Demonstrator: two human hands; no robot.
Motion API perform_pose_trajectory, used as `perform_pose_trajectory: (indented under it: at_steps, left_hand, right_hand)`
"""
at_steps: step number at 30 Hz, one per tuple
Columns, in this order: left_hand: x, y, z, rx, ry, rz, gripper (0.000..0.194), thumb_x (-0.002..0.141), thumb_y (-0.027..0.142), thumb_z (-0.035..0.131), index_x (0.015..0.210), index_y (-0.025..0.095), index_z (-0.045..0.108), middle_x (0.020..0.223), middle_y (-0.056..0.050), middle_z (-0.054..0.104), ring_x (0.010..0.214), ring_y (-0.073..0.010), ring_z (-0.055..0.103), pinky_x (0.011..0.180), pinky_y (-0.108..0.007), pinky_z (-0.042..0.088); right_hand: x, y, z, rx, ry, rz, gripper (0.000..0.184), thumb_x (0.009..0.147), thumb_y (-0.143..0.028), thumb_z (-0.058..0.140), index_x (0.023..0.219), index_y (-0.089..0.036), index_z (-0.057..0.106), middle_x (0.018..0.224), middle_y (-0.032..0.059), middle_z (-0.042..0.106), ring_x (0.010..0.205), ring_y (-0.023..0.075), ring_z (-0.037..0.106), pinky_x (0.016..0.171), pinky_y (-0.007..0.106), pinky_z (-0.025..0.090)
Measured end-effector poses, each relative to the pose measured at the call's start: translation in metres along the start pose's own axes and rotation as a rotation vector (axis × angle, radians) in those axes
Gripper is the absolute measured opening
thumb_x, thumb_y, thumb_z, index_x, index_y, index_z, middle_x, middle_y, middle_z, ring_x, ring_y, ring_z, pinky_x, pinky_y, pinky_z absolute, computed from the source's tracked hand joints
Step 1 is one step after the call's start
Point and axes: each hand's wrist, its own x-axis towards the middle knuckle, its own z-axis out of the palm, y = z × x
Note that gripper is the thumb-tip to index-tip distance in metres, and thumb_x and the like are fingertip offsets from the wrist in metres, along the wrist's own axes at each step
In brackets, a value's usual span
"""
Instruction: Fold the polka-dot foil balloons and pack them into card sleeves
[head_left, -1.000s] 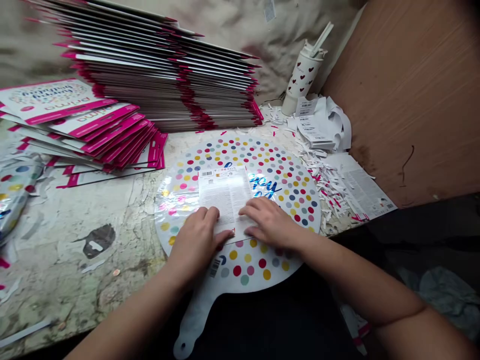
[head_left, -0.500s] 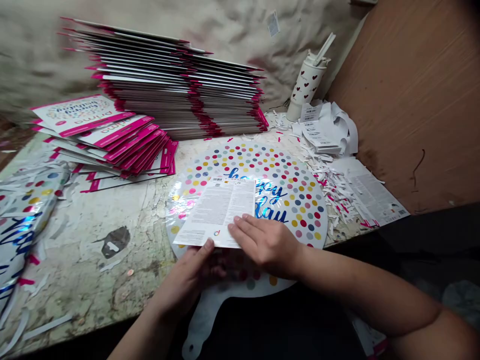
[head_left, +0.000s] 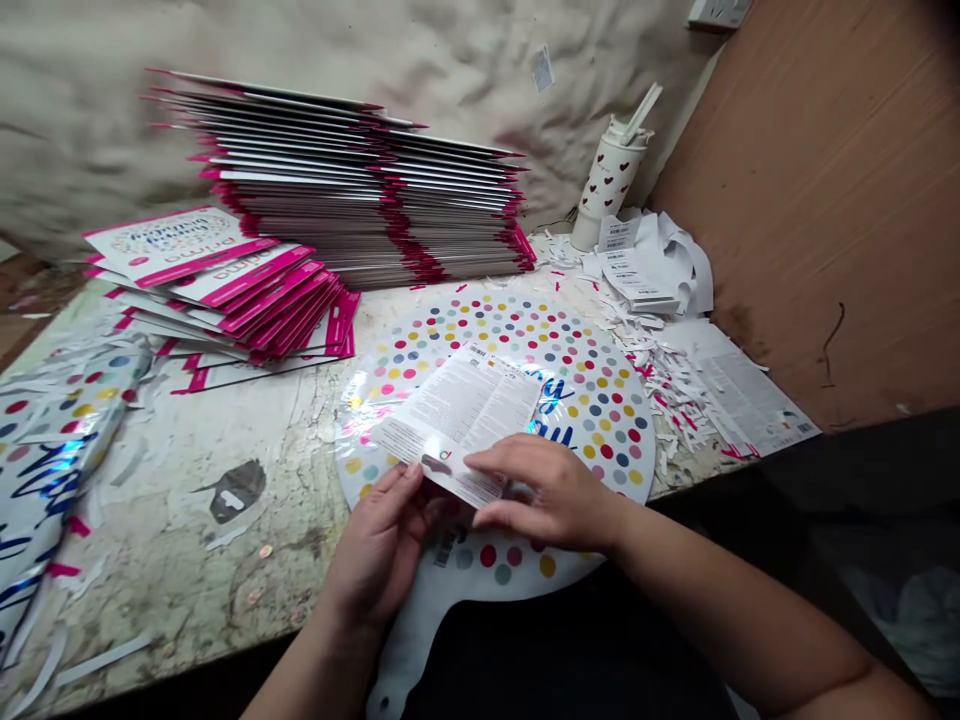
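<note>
A flat round foil balloon (head_left: pixel 592 390) with coloured dots and blue lettering lies at the table's near edge, its neck hanging over the edge. A white printed leaflet (head_left: pixel 469 410) lies slanted on it. My left hand (head_left: pixel 382 545) pinches the leaflet's near corner from below, fingers closed on it. My right hand (head_left: pixel 551 495) grips the same near edge from the right, thumb and fingers closed on the paper, which lifts slightly off the balloon.
A tall stack of pink-edged cards (head_left: pixel 360 190) stands at the back, a fanned lower pile (head_left: pixel 225 280) to its left. A heart-patterned tumbler (head_left: pixel 607 180), label sheets (head_left: pixel 645 265) and paper scraps lie right. Folded balloons (head_left: pixel 45 450) lie left. A wooden board (head_left: pixel 825 180) walls the right.
The leaflet slid toward me and turned clockwise on the balloon. Both hands went from pressing flat on it to gripping its near edge and lifting it.
</note>
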Motion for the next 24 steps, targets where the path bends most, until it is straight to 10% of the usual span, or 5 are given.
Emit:
perform_pose_trajectory:
  at_steps: [7,13,18,21,24]
  left_hand:
    - [-0.004,-0.006,0.003,0.165,0.076,0.07,0.017,0.071,0.03,0.07,0.075,0.014,0.066,0.075,-0.002,0.067,0.072,-0.0134,0.062,0.07,-0.025,0.052]
    - [-0.004,-0.004,0.005,0.27,0.103,0.216,0.021,0.075,0.035,0.064,0.074,0.015,0.058,0.072,0.0,0.062,0.065,-0.0117,0.06,0.063,-0.024,0.05]
    - [-0.007,0.018,0.002,0.593,0.174,0.446,0.026,0.074,0.028,0.065,0.095,0.021,0.051,0.07,0.003,0.062,0.06,-0.0114,0.06,0.053,-0.019,0.046]
    - [-0.015,0.037,0.013,0.965,0.155,0.676,0.04,0.077,0.022,0.06,0.116,0.026,0.049,0.072,0.001,0.067,0.059,-0.0136,0.063,0.053,-0.021,0.048]
    - [-0.02,0.056,0.034,1.312,-0.19,0.95,0.038,0.077,0.015,0.058,0.111,0.031,0.058,0.088,-0.001,0.072,0.073,-0.0165,0.067,0.065,-0.025,0.052]
  right_hand:
    - [0.025,-0.009,0.011,0.233,0.033,0.329,0.02,0.075,-0.027,0.067,0.092,-0.017,0.063,0.085,0.0036,0.064,0.078,0.0136,0.06,0.071,0.025,0.049]
    - [0.028,-0.014,-0.002,0.39,0.139,0.255,0.009,0.08,-0.018,0.057,0.077,-0.016,0.065,0.075,0.0029,0.066,0.07,0.0123,0.061,0.066,0.023,0.048]
    - [-0.019,0.004,-0.076,0.141,-0.604,0.489,0.019,0.069,-0.039,0.069,0.063,-0.021,0.07,0.051,-0.0011,0.062,0.046,0.0132,0.057,0.045,0.023,0.043]
    - [-0.032,0.013,-0.105,-0.322,-0.183,0.574,0.034,0.063,-0.047,0.072,0.087,-0.024,0.072,0.076,0.0066,0.069,0.069,0.0243,0.065,0.06,0.033,0.051]
    - [-0.017,0.01,-0.109,-0.244,0.222,0.311,0.056,0.067,-0.043,0.072,0.119,-0.026,0.058,0.117,0.0091,0.06,0.107,0.0296,0.056,0.09,0.042,0.047]
